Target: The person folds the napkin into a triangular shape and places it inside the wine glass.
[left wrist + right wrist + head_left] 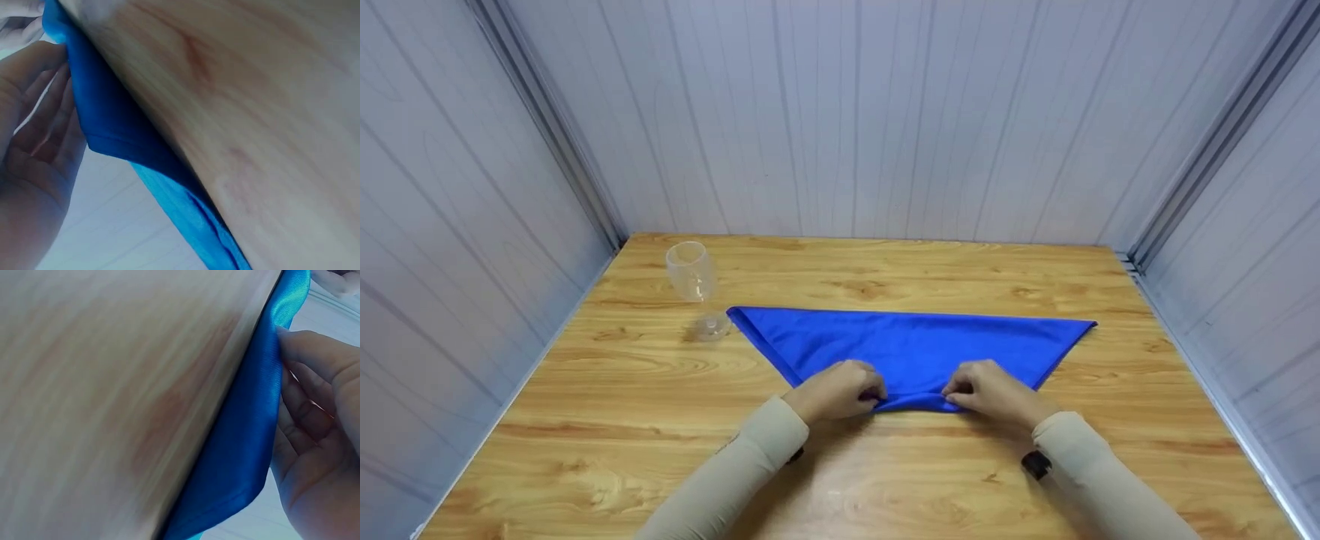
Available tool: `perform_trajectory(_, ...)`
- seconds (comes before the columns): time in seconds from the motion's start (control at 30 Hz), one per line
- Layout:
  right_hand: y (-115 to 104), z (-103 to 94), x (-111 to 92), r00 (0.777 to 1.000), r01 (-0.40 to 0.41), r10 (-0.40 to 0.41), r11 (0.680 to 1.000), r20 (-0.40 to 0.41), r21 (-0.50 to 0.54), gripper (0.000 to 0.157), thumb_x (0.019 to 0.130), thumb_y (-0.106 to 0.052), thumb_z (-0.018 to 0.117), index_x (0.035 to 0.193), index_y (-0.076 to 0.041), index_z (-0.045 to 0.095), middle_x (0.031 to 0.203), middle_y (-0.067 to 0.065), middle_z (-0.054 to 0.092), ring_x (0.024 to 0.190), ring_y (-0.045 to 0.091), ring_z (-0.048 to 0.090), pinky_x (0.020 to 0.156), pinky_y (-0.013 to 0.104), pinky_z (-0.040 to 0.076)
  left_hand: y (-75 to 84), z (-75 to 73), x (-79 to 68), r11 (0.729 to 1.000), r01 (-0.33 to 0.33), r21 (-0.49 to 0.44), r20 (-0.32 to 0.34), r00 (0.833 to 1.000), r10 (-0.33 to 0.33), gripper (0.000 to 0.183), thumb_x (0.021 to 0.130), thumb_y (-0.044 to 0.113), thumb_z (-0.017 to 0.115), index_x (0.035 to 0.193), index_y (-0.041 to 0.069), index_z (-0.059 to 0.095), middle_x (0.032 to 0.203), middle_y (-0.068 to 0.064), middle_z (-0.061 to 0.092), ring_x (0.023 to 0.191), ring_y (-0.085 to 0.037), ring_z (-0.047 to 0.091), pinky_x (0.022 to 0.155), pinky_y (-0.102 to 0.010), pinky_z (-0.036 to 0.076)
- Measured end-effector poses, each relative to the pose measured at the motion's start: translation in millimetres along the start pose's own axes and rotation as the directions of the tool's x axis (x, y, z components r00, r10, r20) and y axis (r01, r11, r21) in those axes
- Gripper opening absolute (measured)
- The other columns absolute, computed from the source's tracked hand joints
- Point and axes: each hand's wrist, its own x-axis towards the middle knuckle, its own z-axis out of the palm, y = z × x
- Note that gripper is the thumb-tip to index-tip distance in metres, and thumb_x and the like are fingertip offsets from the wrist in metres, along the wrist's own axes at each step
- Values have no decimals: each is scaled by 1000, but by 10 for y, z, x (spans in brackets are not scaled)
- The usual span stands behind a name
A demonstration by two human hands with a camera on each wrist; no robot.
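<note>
A blue cloth lies on the wooden table, its long straight edge at the back and its sides slanting inward toward the front. The near edge is turned up into a narrow fold. My left hand pinches that fold at its left part, thumb and fingertips on the fabric. At the right part my right hand pinches the same fold, a short stretch of blue showing between the two. In both wrist views the folded cloth stands slightly raised along the near edge, with the thumb against it.
A clear stemmed glass stands upright just beyond the cloth's left corner. Around the wooden table rise pale panel walls at the back and on both sides.
</note>
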Motion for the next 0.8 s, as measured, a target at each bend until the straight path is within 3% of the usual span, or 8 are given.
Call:
perform_trajectory(0.27, -4, 2, 7, 1000, -12, 12, 1000, 5, -8, 5, 91, -12, 74, 91, -11, 79, 88, -5, 70, 85, 15, 66, 75, 34, 55, 17, -34, -7, 999, 25, 31, 82, 996, -27, 24, 86, 26, 81, 104, 10, 76, 100, 0, 72, 94, -10, 65, 84, -21, 51)
perform_trajectory(0.4, -5, 0, 7, 1000, -2, 2, 1000, 3, -17, 5, 91, -12, 75, 91, -12, 80, 89, -6, 69, 84, 14, 66, 75, 34, 55, 2, -42, 0, 998, -30, 56, 71, 997, 26, 22, 84, 22, 82, 101, 10, 77, 98, 0, 72, 93, -13, 67, 85, -23, 51)
perform_trajectory(0.57, -1, -5, -4, 1000, 4, -4, 1000, 6, -8, 6, 92, -12, 74, 92, -13, 80, 89, -6, 69, 85, 15, 66, 74, 34, 54, 16, -31, 15, 992, -48, 119, 61, 997, 41, 17, 85, 19, 81, 100, 11, 77, 96, 1, 73, 92, -14, 69, 84, -26, 53)
perform_trajectory(0.8, -1, 0, -10, 1000, -9, 9, 1000, 9, 1, 7, 93, -12, 73, 93, -13, 79, 90, -6, 69, 86, 15, 66, 76, 34, 55, -4, -11, 46, 990, -46, 137, 15, 999, 44, 8, 81, 10, 76, 89, 12, 75, 83, 5, 70, 74, -10, 63, 68, -27, 52)
